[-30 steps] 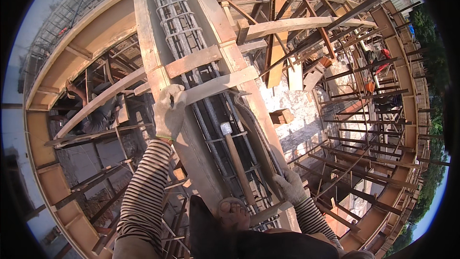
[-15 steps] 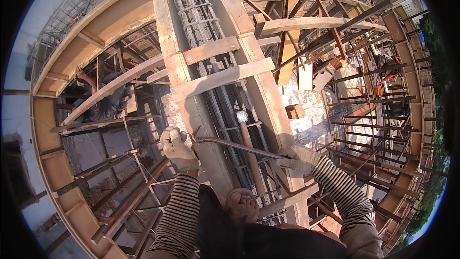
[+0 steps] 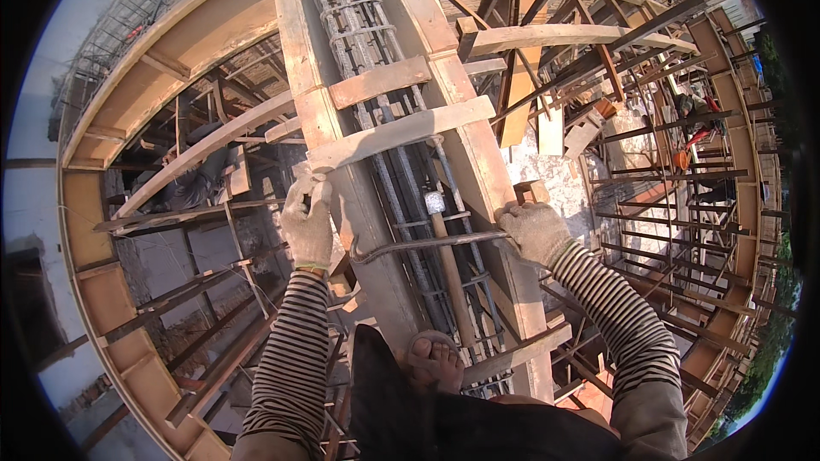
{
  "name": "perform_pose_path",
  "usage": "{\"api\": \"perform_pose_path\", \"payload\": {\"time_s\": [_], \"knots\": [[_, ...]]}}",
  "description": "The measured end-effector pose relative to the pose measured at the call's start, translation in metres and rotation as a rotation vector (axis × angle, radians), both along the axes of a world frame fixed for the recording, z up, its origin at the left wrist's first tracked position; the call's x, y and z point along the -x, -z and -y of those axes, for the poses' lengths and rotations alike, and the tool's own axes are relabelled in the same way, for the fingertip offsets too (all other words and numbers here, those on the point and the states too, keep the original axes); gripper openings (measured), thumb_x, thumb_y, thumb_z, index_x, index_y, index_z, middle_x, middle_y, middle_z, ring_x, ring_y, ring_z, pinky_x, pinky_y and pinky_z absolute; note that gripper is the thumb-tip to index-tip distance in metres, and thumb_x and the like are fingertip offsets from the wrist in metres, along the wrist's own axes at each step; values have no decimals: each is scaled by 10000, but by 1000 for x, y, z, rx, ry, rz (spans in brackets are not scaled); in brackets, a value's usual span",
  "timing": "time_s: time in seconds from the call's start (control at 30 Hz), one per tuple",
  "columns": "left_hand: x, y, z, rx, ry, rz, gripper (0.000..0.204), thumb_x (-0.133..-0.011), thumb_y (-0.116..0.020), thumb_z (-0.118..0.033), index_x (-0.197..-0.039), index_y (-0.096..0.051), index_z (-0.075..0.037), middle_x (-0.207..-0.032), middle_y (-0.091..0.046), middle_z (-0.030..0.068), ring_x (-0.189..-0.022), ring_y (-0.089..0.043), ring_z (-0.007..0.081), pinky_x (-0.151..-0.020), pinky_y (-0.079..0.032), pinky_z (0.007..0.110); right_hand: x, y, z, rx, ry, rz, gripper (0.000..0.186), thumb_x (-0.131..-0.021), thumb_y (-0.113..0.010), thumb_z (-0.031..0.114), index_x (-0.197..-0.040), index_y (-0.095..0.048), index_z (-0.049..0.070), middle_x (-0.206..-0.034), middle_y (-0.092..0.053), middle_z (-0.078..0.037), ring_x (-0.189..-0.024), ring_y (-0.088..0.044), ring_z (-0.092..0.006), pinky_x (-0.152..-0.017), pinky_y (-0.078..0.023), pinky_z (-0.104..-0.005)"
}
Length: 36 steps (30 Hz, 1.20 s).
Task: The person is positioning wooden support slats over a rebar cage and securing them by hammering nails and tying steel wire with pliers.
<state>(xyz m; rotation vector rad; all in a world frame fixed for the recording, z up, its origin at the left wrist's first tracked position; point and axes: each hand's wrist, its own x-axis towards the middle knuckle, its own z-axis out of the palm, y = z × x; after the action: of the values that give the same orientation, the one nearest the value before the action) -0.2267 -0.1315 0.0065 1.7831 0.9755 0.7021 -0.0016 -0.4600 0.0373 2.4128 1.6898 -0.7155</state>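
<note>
My right hand [image 3: 535, 233], in a pale work glove, is closed round one end of a dark metal pry bar [image 3: 418, 244]. The bar lies level across the beam formwork, and its hooked end is over the left side board [image 3: 357, 213]. At the left end of a wooden cross batten [image 3: 401, 132] is my gloved left hand [image 3: 307, 226], fingers curled and tips close together; what they pinch, if anything, is too small to make out. Between the side boards a hammer [image 3: 448, 260] with a wooden handle rests on the steel reinforcing bars [image 3: 401, 196].
My sandalled foot [image 3: 434, 358] stands in the formwork beside a lower cross batten [image 3: 517, 354]. Another cross batten [image 3: 380, 84] lies farther along. Deep openings with timber props [image 3: 675, 230] flank the beam. At the left, below, another person [image 3: 192, 179] is partly hidden by timber.
My left hand has moved up and forward to the cross batten's end. My right hand has risen, bringing the pry bar from a slant to nearly level.
</note>
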Motion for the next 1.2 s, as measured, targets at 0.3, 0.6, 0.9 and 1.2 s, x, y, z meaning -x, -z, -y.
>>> {"api": "perform_pose_path", "payload": {"time_s": [0.3, 0.6, 0.9, 1.2], "knots": [[-39, 1, -50, -118, 15, -96, 216, -1010, -627, -219, -1113, -694, -41, -1104, -709, 87, -1030, -653, 211, -968, -494, 337, 88, 3, 7, -493, 230, 34, 532, -882, -809, 334, -1296, -595, 77, -1263, -622, -167, -1182, -612, -361, -997, -494, -509], [-71, 37, -40, -289, -112, -278, 362, -1054, -508, -372, -1193, -641, -66, -1192, -646, 196, -1147, -600, 387, -1059, -451, 475, 170, 8, -31, -94, 1046, -481, 633, -864, -759, 255, -1372, -522, -40, -1220, -662, -303, -1184, -649, -467, -1038, -519, -508], [-74, 45, -41, -324, -161, -289, 389, -1061, -508, -374, -1264, -633, -66, -1252, -651, 213, -1229, -591, 399, -1072, -453, 497, 154, 26, 1, -229, 1288, -1354, 323, -928, -678, 111, -1182, -502, 19, -835, -577, -62, -674, -618, -153, -569, -549, -296], [-51, 4, -12, -637, 11, -76, 276, -1042, -528, -262, -1112, -675, -39, -1151, -668, 174, -1070, -612, 373, -974, -474, 498, 150, 40, 6, -205, 997, -581, 625, -904, -714, 280, -1388, -477, -38, -1023, -693, -244, -868, -725, -345, -768, -588, -448]]}}
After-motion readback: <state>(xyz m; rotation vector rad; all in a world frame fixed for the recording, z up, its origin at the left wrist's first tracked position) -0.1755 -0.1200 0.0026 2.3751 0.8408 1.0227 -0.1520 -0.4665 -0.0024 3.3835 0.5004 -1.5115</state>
